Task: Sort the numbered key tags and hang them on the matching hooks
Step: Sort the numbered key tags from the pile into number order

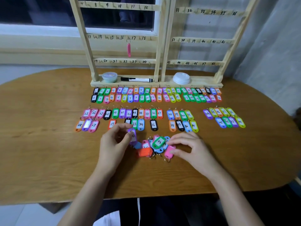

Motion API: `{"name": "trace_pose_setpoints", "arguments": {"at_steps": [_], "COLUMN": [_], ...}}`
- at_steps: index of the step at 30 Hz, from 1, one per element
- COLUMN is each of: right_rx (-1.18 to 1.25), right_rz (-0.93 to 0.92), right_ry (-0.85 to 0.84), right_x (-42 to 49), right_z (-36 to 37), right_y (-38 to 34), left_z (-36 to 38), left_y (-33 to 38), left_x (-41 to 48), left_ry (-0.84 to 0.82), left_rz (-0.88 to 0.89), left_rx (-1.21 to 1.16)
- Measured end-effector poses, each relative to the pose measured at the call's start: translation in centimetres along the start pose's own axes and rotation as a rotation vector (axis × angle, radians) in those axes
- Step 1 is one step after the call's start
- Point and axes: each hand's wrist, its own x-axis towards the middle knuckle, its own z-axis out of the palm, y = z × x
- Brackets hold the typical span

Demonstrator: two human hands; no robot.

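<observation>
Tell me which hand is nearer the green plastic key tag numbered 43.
Right. The right hand reaches to just right of the green plastic key tag; the left hand, pinching a purple plastic key tag, lies farther left.

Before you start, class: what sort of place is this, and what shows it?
Probably a room at home or a small workroom, set up for sorting: a wooden table beside a window, a numbered hook rack and rows of key tags.

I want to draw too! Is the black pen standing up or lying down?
Lying down: the black pen rests on its side along the wooden rack's bottom ledge, right of the pale green tub.
</observation>
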Motion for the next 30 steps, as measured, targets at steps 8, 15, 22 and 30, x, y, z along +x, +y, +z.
{"name": "trace_pose_setpoints", "arguments": {"at_steps": [8,15,22,30], "right_rx": [-0.069,-0.189,-0.260,-0.456], "right_rz": [-0.035,-0.154,-0.224,-0.390], "right_ry": [-0.079,-0.003,-0.002,0.093], "right_x": [0.1,-0.3,-0.7,-1.3], "right_z": [0.3,0.7,0.7,1.1], "right_y": [-0.3,-0.7,-1.0,-1.5], "left_z": [-0.3,-0.5,-0.6,-0.7], "left_y": [0.4,0.6,0.5,0.4], "left_x": [-0.4,-0.6,-0.5,-0.5], "left_ry": [0.006,-0.004,0.007,0.012], "left_rz": [-0.053,-0.086,-0.120,-0.126], "left_rx": [-0.191,-0.239,-0.275,-0.245]}}
